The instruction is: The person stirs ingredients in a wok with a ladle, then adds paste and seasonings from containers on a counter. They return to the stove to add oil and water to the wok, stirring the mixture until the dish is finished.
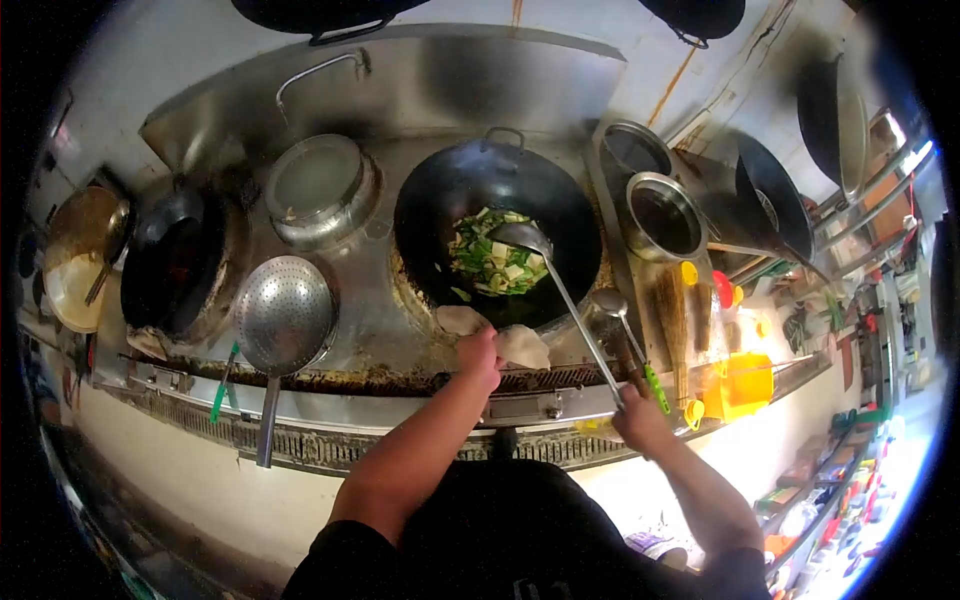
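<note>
A black wok [440, 215] sits on the steel stove with green and pale chopped vegetables [492, 262] in it. My left hand [479, 356] grips a pale cloth [520, 343] at the wok's near rim. My right hand [638, 415] holds the long handle of a steel ladle [525, 238], whose bowl rests in the vegetables.
A perforated skimmer [284, 314] lies left of the wok, beside a steel water pot [318, 186] and a second black wok [172, 264]. Steel sauce pots [662, 212] stand right, with another ladle [611, 303], yellow containers [745, 380] and hanging woks [775, 195].
</note>
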The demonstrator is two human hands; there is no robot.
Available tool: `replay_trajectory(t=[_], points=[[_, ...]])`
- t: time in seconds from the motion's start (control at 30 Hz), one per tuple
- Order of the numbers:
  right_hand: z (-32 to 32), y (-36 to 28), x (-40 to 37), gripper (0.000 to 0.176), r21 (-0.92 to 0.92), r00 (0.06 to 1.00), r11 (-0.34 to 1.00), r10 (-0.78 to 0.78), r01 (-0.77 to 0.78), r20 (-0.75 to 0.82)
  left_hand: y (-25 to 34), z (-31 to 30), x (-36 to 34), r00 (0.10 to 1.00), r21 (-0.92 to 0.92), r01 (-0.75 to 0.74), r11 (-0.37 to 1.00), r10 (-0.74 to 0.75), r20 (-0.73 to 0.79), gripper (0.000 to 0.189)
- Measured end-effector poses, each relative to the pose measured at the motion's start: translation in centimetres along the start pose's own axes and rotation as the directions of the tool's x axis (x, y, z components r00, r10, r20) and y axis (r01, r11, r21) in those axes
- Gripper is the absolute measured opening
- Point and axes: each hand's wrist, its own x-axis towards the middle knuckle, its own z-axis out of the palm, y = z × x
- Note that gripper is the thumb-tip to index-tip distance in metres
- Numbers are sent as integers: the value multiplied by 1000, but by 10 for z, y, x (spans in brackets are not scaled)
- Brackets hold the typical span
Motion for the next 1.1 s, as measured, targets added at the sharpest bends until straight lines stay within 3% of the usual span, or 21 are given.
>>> replay_trajectory(t=[0.07, 0.1, 0.17, 0.27, 0.33, 0.4, 0.47, 0.53, 0.6, 0.63, 0.7, 0.73, 0.8, 0.87, 0.93, 1.0, 1.1], points=[[-38, -4, -22, 47, 71, 977, 977, -203, 199, 58, -5, -4, 2, 1000, -12, -1, 1000, 1, 12, 20], [-54, -14, -28, 47, 72, 978, 978, -201, 197, 54, -10, -5, 10, 999, -32, -7, 999, 8, 39, 21], [-79, -33, -29, 58, -35, 967, 998, -43, 54, 250, -10, -2, 8, 998, -54, -15, 998, 18, 67, 22], [-77, -30, -10, 60, -194, 964, 973, -71, 124, 258, -5, 2, -4, 1000, -66, -8, 998, 9, 3, 24], [-55, -31, 14, 60, -237, 968, 968, -17, 78, 252, -23, -12, 25, 992, -22, -53, 998, 55, 110, 25], [-52, -40, 25, 60, -292, 976, 955, 19, 46, 217, -12, 2, 7, 997, -53, -56, 997, 58, 48, 24], [-46, -45, 11, 58, -144, 988, 984, -88, 106, 125, -9, 5, 2, 999, -82, -36, 996, 34, -33, 24], [-40, -35, 5, 56, -37, 981, 985, -164, 168, 104, -11, -1, 3, 993, 53, -108, 993, 110, -42, 23], [-55, -47, 4, 56, 124, 968, 989, -103, 76, 229, -10, 3, 2, 995, 8, -94, 996, 94, -26, 23], [-60, -52, 4, 56, 126, 968, 989, -101, 74, 229, -12, 4, 2, 998, -35, -66, 997, 65, -19, 24], [-66, -58, 2, 59, 194, 924, 979, -11, -68, 383, -14, 3, -1, 997, -31, -72, 997, 71, -31, 24], [-57, -50, 9, 59, 194, 923, 978, -10, -70, 384, -13, 4, -2, 995, -34, -89, 995, 88, -37, 24], [-30, -31, 27, 61, 114, 954, 965, -254, 237, 158, -11, 4, -3, 996, -20, -86, 996, 85, -20, 25], [-25, -37, 38, 58, 180, 961, 965, -222, 192, 165, -11, 2, -2, 997, -9, -82, 997, 81, -7, 26], [-21, -39, 45, 55, 241, 965, 959, -193, 148, 177, -11, 1, 0, 999, -34, -48, 998, 49, 21, 45], [-17, -36, 49, 56, 194, 939, 939, -313, 284, 142, -11, 0, 2, 998, -18, -51, 999, 51, 25, 44], [-15, -34, 49, 56, 196, 938, 932, -329, 304, 109, -11, -1, 2, 998, 16, -52, 999, 52, 37, 41]])
